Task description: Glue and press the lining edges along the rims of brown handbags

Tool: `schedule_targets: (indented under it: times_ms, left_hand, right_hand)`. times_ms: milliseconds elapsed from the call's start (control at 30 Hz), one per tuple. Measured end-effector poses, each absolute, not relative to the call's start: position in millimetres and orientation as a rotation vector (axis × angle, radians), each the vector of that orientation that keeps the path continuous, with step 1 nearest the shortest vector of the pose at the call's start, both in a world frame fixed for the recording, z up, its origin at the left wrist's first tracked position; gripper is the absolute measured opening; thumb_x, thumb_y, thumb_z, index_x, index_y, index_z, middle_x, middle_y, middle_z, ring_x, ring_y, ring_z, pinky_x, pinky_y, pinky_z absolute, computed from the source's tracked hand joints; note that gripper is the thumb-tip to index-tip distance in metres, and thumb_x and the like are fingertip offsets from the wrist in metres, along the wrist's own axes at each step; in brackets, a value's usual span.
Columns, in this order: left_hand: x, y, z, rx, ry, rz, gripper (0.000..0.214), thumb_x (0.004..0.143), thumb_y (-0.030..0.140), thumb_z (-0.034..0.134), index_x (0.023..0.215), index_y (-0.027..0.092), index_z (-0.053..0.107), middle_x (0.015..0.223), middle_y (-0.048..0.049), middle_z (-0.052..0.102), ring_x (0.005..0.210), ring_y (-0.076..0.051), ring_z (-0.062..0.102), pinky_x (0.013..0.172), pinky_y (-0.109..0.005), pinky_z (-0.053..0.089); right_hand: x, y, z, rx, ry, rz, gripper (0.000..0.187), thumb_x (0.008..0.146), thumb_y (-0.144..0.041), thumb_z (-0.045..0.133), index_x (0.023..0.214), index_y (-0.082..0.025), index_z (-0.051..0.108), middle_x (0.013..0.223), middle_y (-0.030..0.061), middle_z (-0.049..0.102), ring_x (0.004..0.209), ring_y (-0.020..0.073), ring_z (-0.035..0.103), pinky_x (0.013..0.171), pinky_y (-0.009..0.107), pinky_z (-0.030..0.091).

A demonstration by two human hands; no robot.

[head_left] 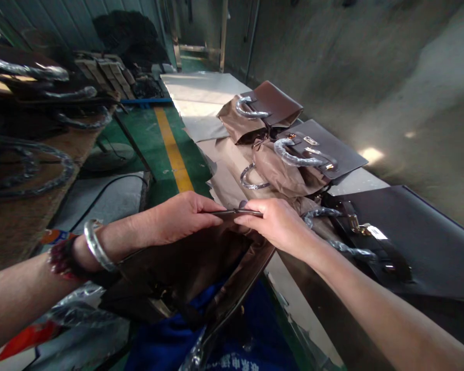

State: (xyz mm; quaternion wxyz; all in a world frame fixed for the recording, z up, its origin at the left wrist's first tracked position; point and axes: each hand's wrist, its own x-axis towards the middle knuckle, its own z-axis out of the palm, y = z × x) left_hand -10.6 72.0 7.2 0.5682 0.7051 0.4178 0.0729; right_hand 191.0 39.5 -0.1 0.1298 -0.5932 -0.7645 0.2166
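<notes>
A dark brown handbag [193,252] hangs in front of me, its lining showing and its lower part over blue cloth. My left hand [181,216] pinches the bag's upper edge between thumb and fingers; a silver bangle and a beaded bracelet circle that wrist. Close beside it, my right hand [274,219] grips the same edge, thumb below and fingers above. A small dark piece sticks up between the two hands, too small to name. Part of the bag's front lies in shadow, with a metal clasp [163,304] dimly visible.
Along the wall, a paper-covered table [201,93] bears a brown handbag [278,103], a grey handbag [328,147] and a large dark handbag [421,242], their handles wrapped in plastic. At left, a workbench [77,170] holds more wrapped handles. A yellow stripe [172,147] crosses the green floor.
</notes>
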Motion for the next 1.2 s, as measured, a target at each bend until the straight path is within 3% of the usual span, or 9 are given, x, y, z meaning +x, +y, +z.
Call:
schedule_targets:
  times_ms: [200,400,633,900,1033,1200]
  left_hand:
    - [-8.4,79.7,4.3,1.731,0.974,0.158,0.037,0.075,0.038,0.06,0.109,0.024,0.067,0.101,0.005,0.07,0.097,-0.019,0.062,0.082,-0.022,0.046]
    - [-0.1,84.4,-0.8,1.983,1.031,0.182,0.029,0.082,0.028,0.049,0.102,0.024,0.07,0.098,0.0056,0.071,0.093,-0.015,0.063,0.082,-0.017,0.044]
    - [1.0,84.1,-5.6,1.936,1.123,0.197,0.026,0.083,0.028,0.047,0.09,0.02,0.071,0.09,0.0033,0.071,0.091,-0.015,0.062,0.082,-0.018,0.044]
    - [-2.9,82.4,-3.8,2.04,1.044,0.168,0.03,0.085,0.033,0.041,0.087,0.019,0.068,0.084,0.0019,0.069,0.082,-0.015,0.061,0.077,-0.02,0.044]
    - [-2.7,81.4,-1.5,2.212,1.047,0.107,0.029,0.087,0.028,0.038,0.085,0.019,0.066,0.081,0.0013,0.068,0.077,-0.013,0.06,0.071,-0.019,0.043]
    - [0.7,83.1,0.7,2.225,1.058,-0.006,0.02,0.084,0.027,0.048,0.091,0.019,0.065,0.083,0.0014,0.067,0.078,-0.013,0.06,0.069,-0.018,0.042]
  right_hand:
    - [190.0,46.1,2.0,-1.665,-2.283,0.6,0.028,0.084,-0.037,0.057,0.063,-0.019,0.057,0.05,-0.0058,0.042,0.05,0.0086,0.043,0.049,0.023,0.019]
    - [186.7,50.1,3.3,-1.641,-2.305,0.645,0.028,0.083,-0.033,0.06,0.061,-0.017,0.054,0.051,-0.0056,0.044,0.052,0.0086,0.045,0.052,0.023,0.021]
    - [188.2,52.0,1.4,-1.537,-2.356,0.781,0.02,0.085,-0.034,0.059,0.075,-0.018,0.057,0.065,-0.0025,0.057,0.062,0.0108,0.052,0.055,0.023,0.027]
    - [186.2,52.0,1.4,-1.528,-2.354,0.781,0.022,0.09,-0.027,0.051,0.071,-0.017,0.058,0.058,-0.0035,0.053,0.057,0.0088,0.049,0.054,0.023,0.026]
    - [183.2,52.2,1.5,-1.549,-2.357,0.741,0.022,0.089,-0.027,0.051,0.071,-0.017,0.06,0.055,-0.0033,0.051,0.054,0.009,0.047,0.053,0.023,0.025]
    - [182.9,53.3,0.8,-1.574,-2.373,0.71,0.024,0.09,-0.028,0.05,0.071,-0.017,0.059,0.058,-0.0016,0.055,0.056,0.01,0.05,0.052,0.024,0.025]
